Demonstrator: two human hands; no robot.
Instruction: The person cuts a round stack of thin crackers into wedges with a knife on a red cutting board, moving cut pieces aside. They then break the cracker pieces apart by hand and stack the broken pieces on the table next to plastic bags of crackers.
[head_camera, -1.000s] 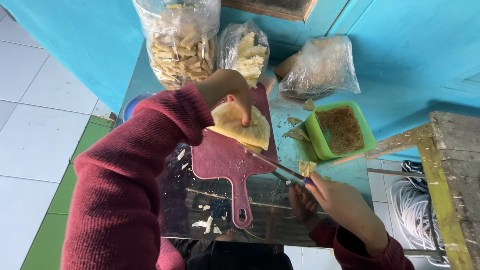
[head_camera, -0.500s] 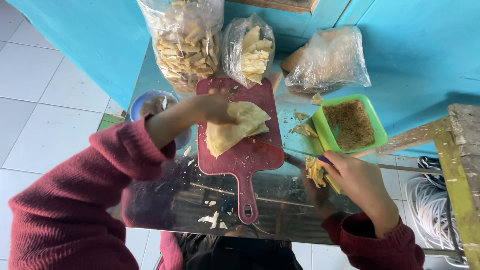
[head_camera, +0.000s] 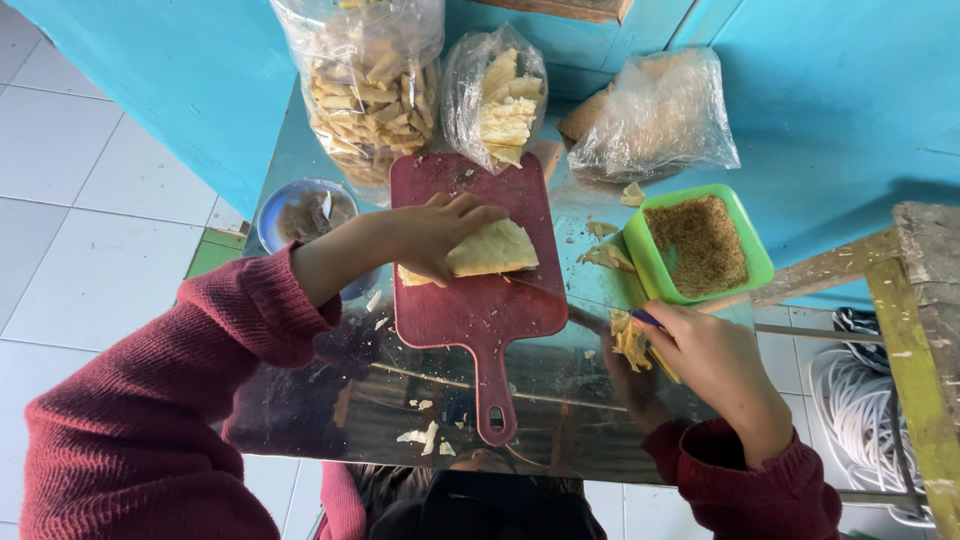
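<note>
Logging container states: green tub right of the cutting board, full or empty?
Partly full: the green tub holds a brown crumb layer covering its bottom, rim still showing above it.
</note>
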